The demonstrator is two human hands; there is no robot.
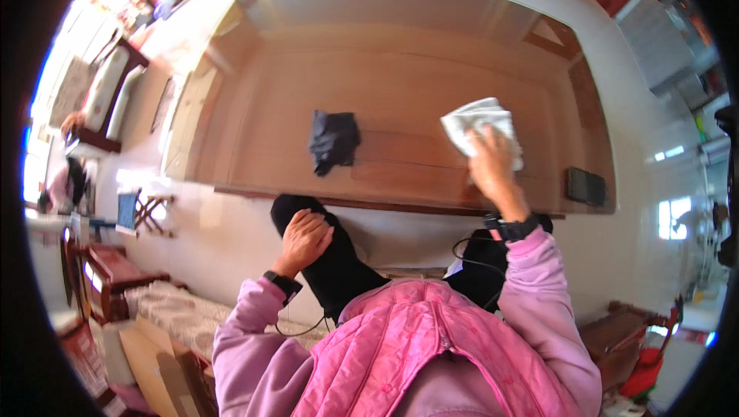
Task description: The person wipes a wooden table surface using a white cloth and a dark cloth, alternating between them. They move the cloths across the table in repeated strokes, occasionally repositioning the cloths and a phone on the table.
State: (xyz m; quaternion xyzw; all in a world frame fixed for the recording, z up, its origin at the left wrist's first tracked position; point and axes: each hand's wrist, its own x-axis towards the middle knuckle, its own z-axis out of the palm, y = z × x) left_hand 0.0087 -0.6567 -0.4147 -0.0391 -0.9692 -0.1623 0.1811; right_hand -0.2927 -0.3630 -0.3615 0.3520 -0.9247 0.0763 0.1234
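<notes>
My right hand lies on a folded white cloth on the glass-topped wooden table, right of the middle; the hand is slightly blurred, and whether its fingers grip the cloth is unclear. A dark grey crumpled cloth rests on the tabletop left of the white one. My left hand rests on my left knee, fingers bent, with nothing seen in it. Near the table's right front corner lies a small dark rectangular object.
The table's front edge runs just beyond my knees. A blue folding stool stands on the floor at the left. An open cardboard box is at the lower left, and a wooden seat at the lower right. Thin cables hang beside my legs.
</notes>
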